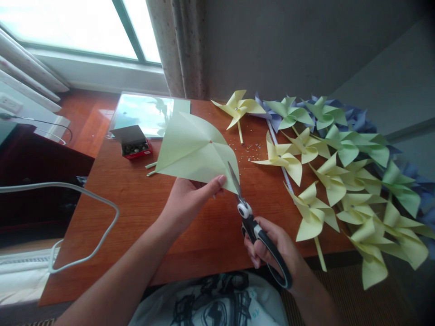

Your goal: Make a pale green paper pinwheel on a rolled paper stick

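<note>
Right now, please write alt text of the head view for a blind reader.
The left hand holds a pale yellow-green sheet while the right hand holds scissors at its near right corner, above a table. Yellow, green and purple pinwheels crowd the right side; an open red box sits at left.

Pinwheels (333, 180) lie right of the paper sheet (195, 151), a box (137, 149) left of it on the table (118, 222).

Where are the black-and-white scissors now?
In the head view, the black-and-white scissors are right of centre in the right hand, blades at the right edge of the pale yellow paper sheet held by the left hand.
</note>
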A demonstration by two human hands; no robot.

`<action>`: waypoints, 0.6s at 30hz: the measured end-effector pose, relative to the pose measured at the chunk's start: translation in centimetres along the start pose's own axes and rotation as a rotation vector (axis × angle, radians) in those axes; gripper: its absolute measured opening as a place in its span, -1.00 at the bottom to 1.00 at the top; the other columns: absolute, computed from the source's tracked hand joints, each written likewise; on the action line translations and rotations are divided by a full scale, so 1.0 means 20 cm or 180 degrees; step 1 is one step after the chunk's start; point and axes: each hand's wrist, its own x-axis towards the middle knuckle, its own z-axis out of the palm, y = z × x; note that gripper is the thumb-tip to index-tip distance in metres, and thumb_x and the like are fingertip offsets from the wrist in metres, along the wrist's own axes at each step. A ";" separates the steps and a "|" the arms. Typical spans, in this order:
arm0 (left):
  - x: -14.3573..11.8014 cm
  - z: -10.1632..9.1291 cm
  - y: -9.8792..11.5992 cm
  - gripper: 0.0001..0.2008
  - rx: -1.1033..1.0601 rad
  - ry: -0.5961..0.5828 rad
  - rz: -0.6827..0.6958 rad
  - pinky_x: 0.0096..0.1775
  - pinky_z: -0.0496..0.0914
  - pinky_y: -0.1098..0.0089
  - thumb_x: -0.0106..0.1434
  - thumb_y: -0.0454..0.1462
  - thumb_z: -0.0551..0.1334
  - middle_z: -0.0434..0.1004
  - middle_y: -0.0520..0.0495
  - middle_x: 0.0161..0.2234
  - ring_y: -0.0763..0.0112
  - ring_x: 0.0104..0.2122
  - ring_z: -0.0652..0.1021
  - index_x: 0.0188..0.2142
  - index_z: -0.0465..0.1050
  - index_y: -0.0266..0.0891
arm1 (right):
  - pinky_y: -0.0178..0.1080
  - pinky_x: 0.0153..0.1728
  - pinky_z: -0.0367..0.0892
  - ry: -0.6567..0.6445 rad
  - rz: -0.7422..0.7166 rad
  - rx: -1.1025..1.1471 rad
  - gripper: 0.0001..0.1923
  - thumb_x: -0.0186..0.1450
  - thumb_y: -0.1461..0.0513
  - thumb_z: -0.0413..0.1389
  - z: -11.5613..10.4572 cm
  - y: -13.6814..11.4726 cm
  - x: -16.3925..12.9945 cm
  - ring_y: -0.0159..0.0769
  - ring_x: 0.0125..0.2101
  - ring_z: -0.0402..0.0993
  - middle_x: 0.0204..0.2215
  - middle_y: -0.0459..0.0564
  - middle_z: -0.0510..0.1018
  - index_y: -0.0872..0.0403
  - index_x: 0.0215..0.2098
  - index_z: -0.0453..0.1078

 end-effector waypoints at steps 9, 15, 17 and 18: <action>0.00 0.00 -0.01 -0.80 -0.0128 0.0005 0.0057 -0.45 0.38 0.49 0.18 -0.20 0.45 0.59 0.00 -0.51 0.46 -0.49 0.52 -0.41 0.56 -0.29 | -0.44 -0.58 0.19 0.0162 0.0078 -0.0036 -0.39 0.09 -0.17 0.37 0.00 0.00 0.00 -0.55 -0.61 0.26 -0.55 -0.20 0.35 0.11 -0.28 0.30; 0.00 0.00 -0.01 -0.82 -0.0217 -0.0041 0.0051 -0.44 0.38 0.49 0.19 -0.21 0.45 0.59 0.00 -0.50 0.47 -0.49 0.52 -0.40 0.56 -0.29 | -0.45 -0.61 0.18 0.0222 0.0074 -0.0071 -0.41 0.07 -0.13 0.41 0.00 0.00 0.00 -0.55 -0.64 0.26 -0.57 -0.22 0.35 0.10 -0.31 0.29; 0.00 0.00 -0.01 -0.82 -0.0261 -0.0055 0.0029 -0.44 0.38 0.49 0.19 -0.21 0.45 0.59 0.00 -0.49 0.47 -0.48 0.51 -0.39 0.56 -0.29 | -0.45 -0.61 0.18 0.0225 0.0083 -0.0070 -0.41 0.07 -0.13 0.40 0.01 0.00 0.00 -0.55 -0.65 0.26 -0.57 -0.23 0.35 0.10 -0.32 0.28; 0.00 0.00 -0.01 -0.82 -0.0302 -0.0058 0.0014 -0.44 0.38 0.48 0.18 -0.22 0.45 0.59 0.00 -0.49 0.47 -0.49 0.51 -0.39 0.56 -0.29 | -0.46 -0.61 0.18 0.0221 0.0084 -0.0075 -0.41 0.07 -0.13 0.40 0.01 0.00 0.00 -0.56 -0.65 0.26 -0.57 -0.23 0.34 0.09 -0.32 0.28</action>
